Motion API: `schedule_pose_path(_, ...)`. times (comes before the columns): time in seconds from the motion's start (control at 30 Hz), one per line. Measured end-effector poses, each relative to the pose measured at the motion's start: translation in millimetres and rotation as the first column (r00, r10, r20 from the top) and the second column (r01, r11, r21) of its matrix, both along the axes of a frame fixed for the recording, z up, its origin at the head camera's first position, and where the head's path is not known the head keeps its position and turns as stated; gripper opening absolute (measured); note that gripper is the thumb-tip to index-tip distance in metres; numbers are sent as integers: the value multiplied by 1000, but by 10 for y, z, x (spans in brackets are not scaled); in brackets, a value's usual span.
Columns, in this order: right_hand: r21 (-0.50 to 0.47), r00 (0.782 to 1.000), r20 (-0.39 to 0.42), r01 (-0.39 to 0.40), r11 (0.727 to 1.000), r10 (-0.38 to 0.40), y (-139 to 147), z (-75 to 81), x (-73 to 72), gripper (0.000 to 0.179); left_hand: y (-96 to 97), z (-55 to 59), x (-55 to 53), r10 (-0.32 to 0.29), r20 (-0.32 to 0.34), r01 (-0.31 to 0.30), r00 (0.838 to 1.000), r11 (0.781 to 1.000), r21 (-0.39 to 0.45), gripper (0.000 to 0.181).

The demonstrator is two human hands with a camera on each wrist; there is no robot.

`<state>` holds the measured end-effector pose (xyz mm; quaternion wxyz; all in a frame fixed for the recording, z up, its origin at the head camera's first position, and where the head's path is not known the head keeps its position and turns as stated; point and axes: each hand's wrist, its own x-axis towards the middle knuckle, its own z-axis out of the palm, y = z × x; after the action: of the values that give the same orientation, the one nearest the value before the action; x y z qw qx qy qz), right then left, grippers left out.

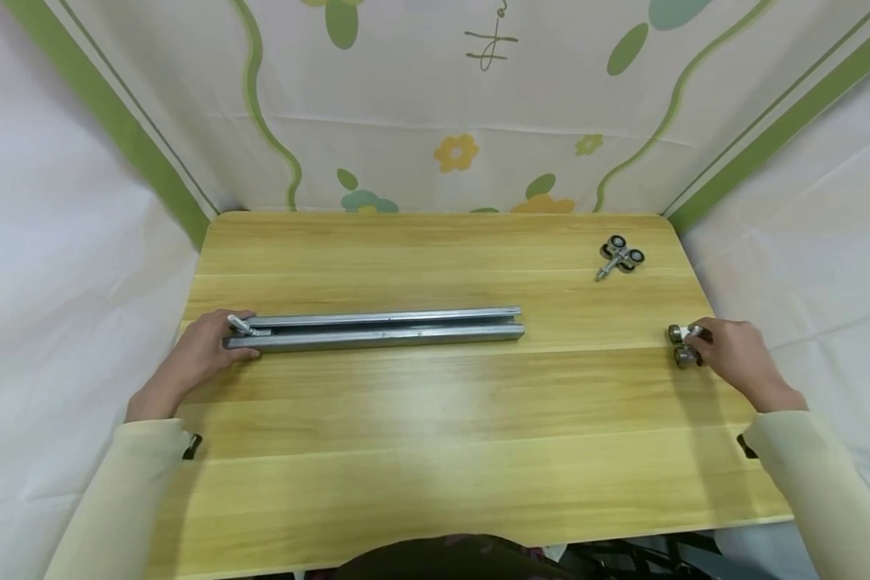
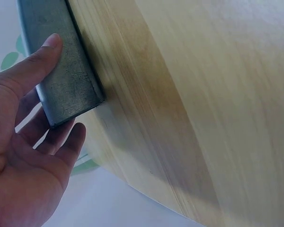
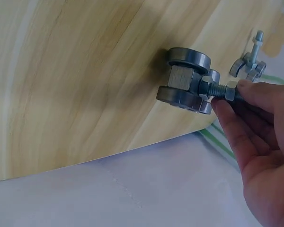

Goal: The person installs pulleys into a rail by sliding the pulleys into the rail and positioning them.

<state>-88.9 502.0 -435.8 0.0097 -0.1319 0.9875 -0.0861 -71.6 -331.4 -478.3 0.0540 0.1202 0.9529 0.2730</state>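
Note:
A long steel channel rail, slot facing up, lies across the middle of the table. My left hand grips its left end, thumb on the near side wall and fingers around the far side. Close to that hand, a threaded bolt sticks up out of the slot; whatever carries it inside the rail is hidden. On the right, my right hand pinches the threaded bolt of a roller trolley between thumb and fingers. Its steel wheels point left, away from the palm, over the table's right side.
Another roller trolley lies at the back right of the wooden table, its bolt pointing toward the front left. White cloth with a flower print hangs behind the table. Small dark clips sit at both side edges.

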Motion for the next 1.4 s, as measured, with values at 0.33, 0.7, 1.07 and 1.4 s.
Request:
schedule_pose_path(0.33, -87, 994, 4, 107, 990, -107, 250, -80, 7, 13, -1, 13, -13, 5, 16, -5, 1000, 1000, -12, 66)
schedule_pose_path(0.7, -86, 994, 3, 112, 990, -112, 276, -73, -3, 15, -15, -2, -11, 2, 12, -2, 1000, 1000, -8, 68)
schedule_pose_path(1.07, -47, 976, 131, 183, 982, -176, 306, -44, -51, 36, -1, 3, 0, 14, 8, -14, 1000, 1000, 7, 68)
schedule_pose_path(1.4, 9, 957, 228, 183, 983, -180, 246, 11, -145, 42, 16, 26, 0, 13, 20, -13, 1000, 1000, -5, 67)
